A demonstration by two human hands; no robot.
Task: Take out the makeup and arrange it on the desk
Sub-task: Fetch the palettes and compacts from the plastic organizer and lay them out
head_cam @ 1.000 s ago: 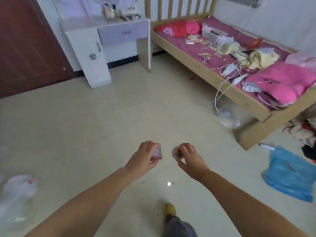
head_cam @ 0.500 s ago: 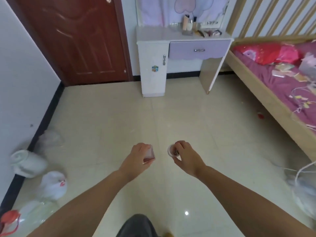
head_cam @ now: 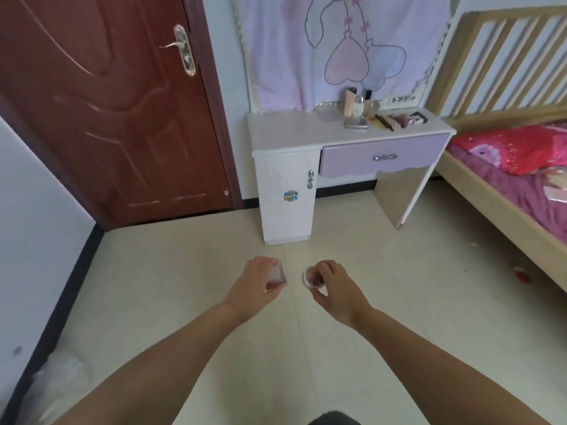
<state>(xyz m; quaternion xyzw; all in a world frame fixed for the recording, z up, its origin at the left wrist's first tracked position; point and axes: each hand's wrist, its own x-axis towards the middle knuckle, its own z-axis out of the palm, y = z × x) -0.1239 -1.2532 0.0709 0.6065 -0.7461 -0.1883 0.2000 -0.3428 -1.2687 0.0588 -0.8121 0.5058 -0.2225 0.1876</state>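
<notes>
**Two small cosmetics in hand, desk well ahead**

Head view: the left hand (head_cam: pixel 256 279) has its fingers curled round a small clear square case with a pink-red base (head_cam: pixel 277 276). The right hand (head_cam: pixel 333 283) pinches a small round clear pot with dark contents (head_cam: pixel 312 277). Both are held over the pale tiled floor (head_cam: pixel 184 271), well apart from the white desk with a lilac drawer (head_cam: pixel 294 130). Other makeup (head_cam: pixel 383 118) already lies along the desk's back right edge.

The likely risk is that a light pinch lets the pot slip onto the hard tiles, or that setting it down knocks the crowded items. No legible brand or writing shows.
</notes>
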